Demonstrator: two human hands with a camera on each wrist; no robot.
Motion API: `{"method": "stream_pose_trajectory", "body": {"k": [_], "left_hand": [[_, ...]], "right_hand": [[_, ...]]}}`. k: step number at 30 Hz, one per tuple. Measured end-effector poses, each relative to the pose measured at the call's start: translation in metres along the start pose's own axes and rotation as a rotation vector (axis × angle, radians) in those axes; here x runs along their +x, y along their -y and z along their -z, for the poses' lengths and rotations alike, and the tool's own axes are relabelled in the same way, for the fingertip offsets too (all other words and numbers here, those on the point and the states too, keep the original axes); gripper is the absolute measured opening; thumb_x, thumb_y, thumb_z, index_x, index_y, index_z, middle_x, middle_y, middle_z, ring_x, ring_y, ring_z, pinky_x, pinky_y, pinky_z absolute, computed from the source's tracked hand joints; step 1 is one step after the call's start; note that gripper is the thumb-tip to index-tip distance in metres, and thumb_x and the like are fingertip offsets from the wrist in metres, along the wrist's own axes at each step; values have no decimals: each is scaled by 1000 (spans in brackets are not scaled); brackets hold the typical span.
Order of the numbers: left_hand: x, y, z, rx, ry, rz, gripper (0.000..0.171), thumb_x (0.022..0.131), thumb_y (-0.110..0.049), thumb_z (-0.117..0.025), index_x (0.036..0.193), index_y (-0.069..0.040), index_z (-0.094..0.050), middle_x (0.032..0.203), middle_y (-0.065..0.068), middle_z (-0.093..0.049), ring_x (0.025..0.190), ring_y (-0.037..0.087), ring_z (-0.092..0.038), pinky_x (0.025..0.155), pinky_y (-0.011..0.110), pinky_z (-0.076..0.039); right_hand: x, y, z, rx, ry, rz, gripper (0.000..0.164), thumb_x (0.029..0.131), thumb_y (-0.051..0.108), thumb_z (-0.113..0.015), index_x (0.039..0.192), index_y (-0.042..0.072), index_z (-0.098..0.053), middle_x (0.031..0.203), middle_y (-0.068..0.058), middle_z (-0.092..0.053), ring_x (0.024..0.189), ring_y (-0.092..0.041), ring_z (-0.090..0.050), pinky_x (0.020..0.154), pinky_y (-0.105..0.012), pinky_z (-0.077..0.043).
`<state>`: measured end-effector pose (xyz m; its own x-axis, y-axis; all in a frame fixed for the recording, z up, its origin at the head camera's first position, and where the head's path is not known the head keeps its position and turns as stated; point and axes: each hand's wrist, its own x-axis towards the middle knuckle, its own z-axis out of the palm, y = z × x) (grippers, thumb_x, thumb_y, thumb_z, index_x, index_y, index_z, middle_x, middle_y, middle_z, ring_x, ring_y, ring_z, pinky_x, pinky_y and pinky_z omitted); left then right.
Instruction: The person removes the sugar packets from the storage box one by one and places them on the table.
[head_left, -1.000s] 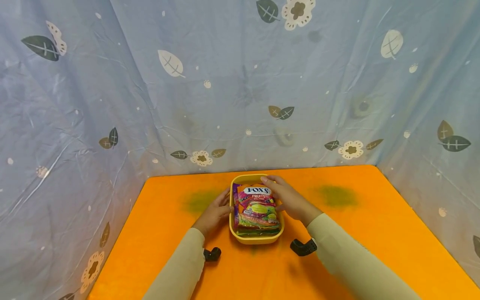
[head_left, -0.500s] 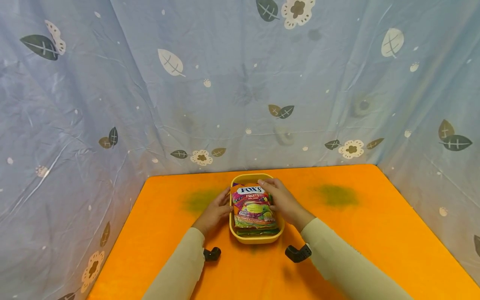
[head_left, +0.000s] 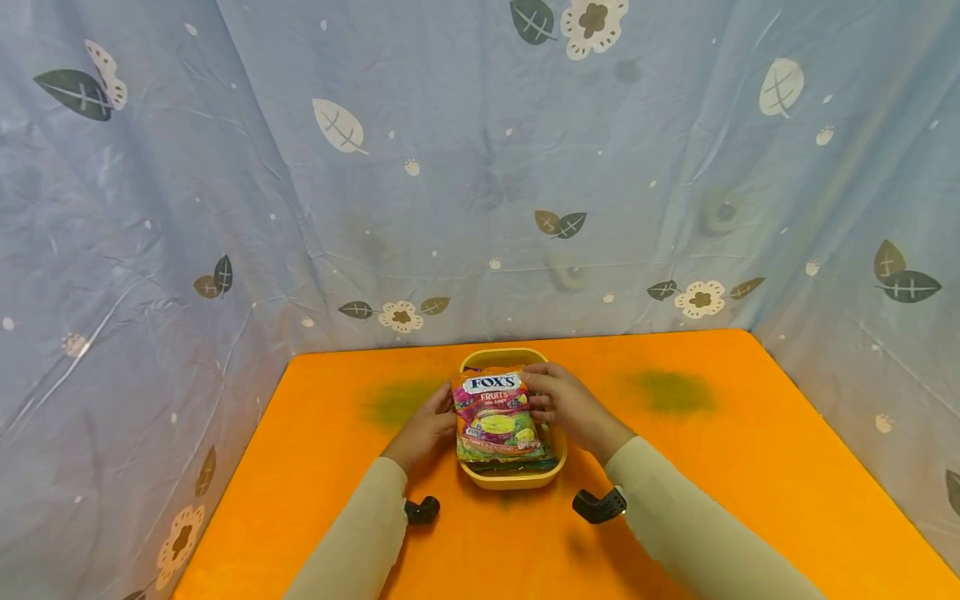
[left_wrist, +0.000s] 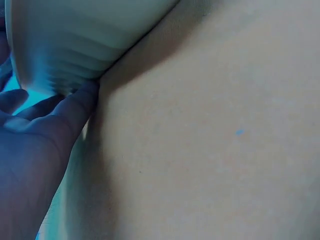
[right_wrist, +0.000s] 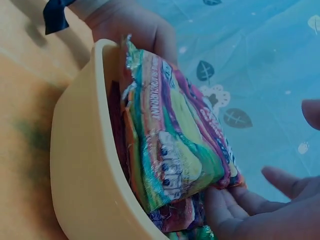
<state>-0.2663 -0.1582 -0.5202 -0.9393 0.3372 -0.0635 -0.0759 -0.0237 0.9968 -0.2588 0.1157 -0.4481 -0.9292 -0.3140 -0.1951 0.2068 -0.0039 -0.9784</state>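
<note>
A yellow plastic tub [head_left: 517,482] stands on the orange table and holds several candy packets. The top packet, a Fox's Fruits candy bag [head_left: 495,421], lies tilted and overlaps the tub's left rim. My left hand [head_left: 422,433] rests against the tub's left side. In the left wrist view its fingers [left_wrist: 82,102] touch the outer wall low down; the fingertips are partly hidden. From the right, my right hand [head_left: 573,408] reaches over the tub. In the right wrist view its fingers [right_wrist: 240,200] touch the candy bag's underside and edge, while another digit stands apart.
The orange table [head_left: 712,467] spreads out around the tub, with greenish patches on either side. A pale blue patterned curtain [head_left: 480,183] encloses its back and sides. Black wrist devices [head_left: 600,505] protrude below both forearms.
The top candy bag has shifted left from inside the tub to over its left rim. My right hand has moved slightly left with its fingers at the bag's edge. The left hand stays nearly still.
</note>
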Motion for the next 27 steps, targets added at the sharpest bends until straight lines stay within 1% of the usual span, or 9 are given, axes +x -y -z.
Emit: {"method": "stream_pose_trajectory", "body": {"k": [4,8,11,14,18,20,22,25,27], "left_hand": [[1,2,1,34,10,-11,81,102,-7,-59,175,-8,-23,173,19,-35,154,38,-39,123,53,-36],[2,3,2,61,2,0,82,102,-9,-60,175,-10,-23,174,18,-33,156,36,-37,123,53,-35],[4,1,2,60,-10,10,82,103,-12,-61,175,-10,-22,175,17,-30,159,36,-32,124,53,-34],[5,-2,1,60,-15,10,82,105,-14,-62,175,-9,-21,176,18,-28,160,37,-29,123,53,-34],[3,-4,1,80,-14,14,82,104,-14,-61,175,-8,-20,175,18,-29,156,38,-36,122,53,-36],[2,-3,1,95,-18,20,82,103,-12,-60,175,-10,-21,175,17,-31,153,38,-41,121,51,-39],[2,-2,2,96,-19,19,81,103,-11,-60,176,-13,-23,174,15,-33,151,37,-44,120,50,-40],[1,-1,3,92,-20,21,82,102,-8,-58,176,-14,-23,174,17,-34,151,37,-43,120,51,-41],[0,0,4,85,-21,25,82,102,-8,-58,176,-14,-22,174,18,-32,155,37,-38,121,52,-39]], "right_hand": [[1,-3,-1,-9,34,-34,61,112,31,-60,164,9,-39,151,-22,-51,115,-35,-57,94,-43,-52],[2,-6,0,37,66,-63,57,113,27,-60,165,12,-40,141,-22,-57,98,-27,-62,82,-35,-58],[3,-8,2,69,96,-61,56,114,25,-58,164,8,-40,138,-22,-61,97,-26,-70,84,-40,-63],[5,-8,2,91,130,-58,56,113,22,-58,165,8,-41,141,-24,-60,100,-28,-71,89,-43,-63],[7,-8,2,128,169,-60,59,111,16,-60,166,12,-41,160,-23,-40,116,-35,-67,98,-52,-60],[6,-9,3,131,183,-55,61,110,13,-61,167,13,-39,170,-21,-26,125,-40,-62,101,-57,-58],[6,-11,3,124,193,-51,63,109,10,-62,168,13,-39,175,-19,-19,130,-41,-58,102,-57,-57],[7,-15,3,102,208,-58,68,107,8,-66,169,15,-39,170,-23,-31,128,-40,-61,100,-55,-58],[8,-18,3,98,221,-69,70,107,7,-68,169,16,-39,160,-24,-43,123,-39,-64,98,-53,-60]]}}
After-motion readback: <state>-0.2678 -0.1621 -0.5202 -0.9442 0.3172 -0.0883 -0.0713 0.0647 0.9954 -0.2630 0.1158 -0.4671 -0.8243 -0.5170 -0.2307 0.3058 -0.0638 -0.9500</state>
